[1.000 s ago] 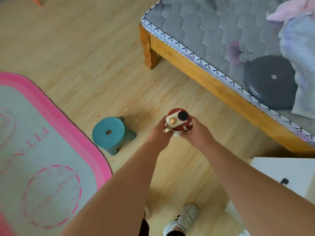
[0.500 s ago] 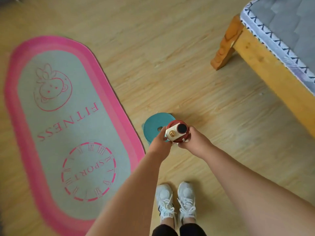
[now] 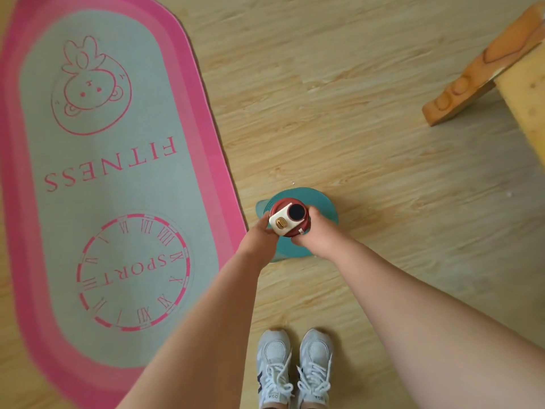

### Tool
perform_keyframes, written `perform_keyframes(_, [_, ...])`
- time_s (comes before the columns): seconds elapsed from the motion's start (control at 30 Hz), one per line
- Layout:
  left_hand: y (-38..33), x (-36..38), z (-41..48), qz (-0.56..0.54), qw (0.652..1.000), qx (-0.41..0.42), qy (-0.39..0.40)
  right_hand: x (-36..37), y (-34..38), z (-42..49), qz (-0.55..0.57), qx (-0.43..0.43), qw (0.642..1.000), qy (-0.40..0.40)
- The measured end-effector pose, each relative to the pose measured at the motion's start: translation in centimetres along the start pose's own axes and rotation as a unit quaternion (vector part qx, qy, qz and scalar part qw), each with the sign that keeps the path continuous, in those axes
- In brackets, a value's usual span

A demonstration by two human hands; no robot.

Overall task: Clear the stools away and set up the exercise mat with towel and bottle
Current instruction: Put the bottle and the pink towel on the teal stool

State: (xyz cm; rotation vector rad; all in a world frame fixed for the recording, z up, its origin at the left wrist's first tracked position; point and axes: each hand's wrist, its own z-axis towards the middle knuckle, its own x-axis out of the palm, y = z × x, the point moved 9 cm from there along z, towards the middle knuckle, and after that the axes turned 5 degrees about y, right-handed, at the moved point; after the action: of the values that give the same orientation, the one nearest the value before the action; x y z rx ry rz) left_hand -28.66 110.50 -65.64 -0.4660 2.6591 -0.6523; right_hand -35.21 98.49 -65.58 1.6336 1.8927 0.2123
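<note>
I hold a red bottle (image 3: 290,216) with a white lid piece and a black cap upright in both hands, seen from above. My left hand (image 3: 259,236) grips its left side and my right hand (image 3: 314,234) grips its right side. Directly beneath the bottle stands a small teal stool (image 3: 320,206) on the wooden floor, mostly hidden by my hands. The oval exercise mat (image 3: 97,184), grey-green with a pink border and the words FITNESS and SPORT, lies flat on the floor to the left of the stool. No towel is in view.
A wooden bed leg (image 3: 472,75) and bed frame (image 3: 528,93) stand at the upper right. My two white sneakers (image 3: 295,370) are at the bottom, just right of the mat's edge. Bare wooden floor (image 3: 383,157) lies between stool and bed.
My view has swung left and down: the bed slid out to the right, the whole mat came into view, and the bottle in both hands now hangs over the teal stool.
</note>
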Motion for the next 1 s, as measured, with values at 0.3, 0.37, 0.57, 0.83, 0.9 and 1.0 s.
perform_keyframes(0.3, [1.1,0.3,2.0,0.03,0.999,-0.017,0.014,1.1,-0.5,1.8,-0.014,0.005,1.0,-0.008])
perform_keyframes(0.37, [1.2,0.4,2.1,0.041,0.999,-0.027,0.022,1.0,-0.4,1.9,-0.019,0.005,1.0,-0.013])
perform_keyframes(0.57, [1.4,0.6,1.1,0.021,0.999,-0.048,0.004,0.8,-0.3,0.9,-0.085,0.014,0.996,-0.019])
perform_keyframes(0.83, [1.5,1.3,-2.8,0.084,0.993,-0.082,-0.016,-1.5,-0.5,-3.1,-0.123,0.034,0.992,-0.023])
perform_keyframes(0.9, [1.0,1.9,-4.3,0.101,0.991,-0.092,-0.009,-2.2,-0.7,-4.7,-0.115,0.039,0.992,-0.026])
perform_keyframes(1.0, [-0.6,2.9,-6.4,0.134,0.988,-0.08,0.003,-3.6,-1.1,-7.5,-0.104,0.042,0.993,-0.032])
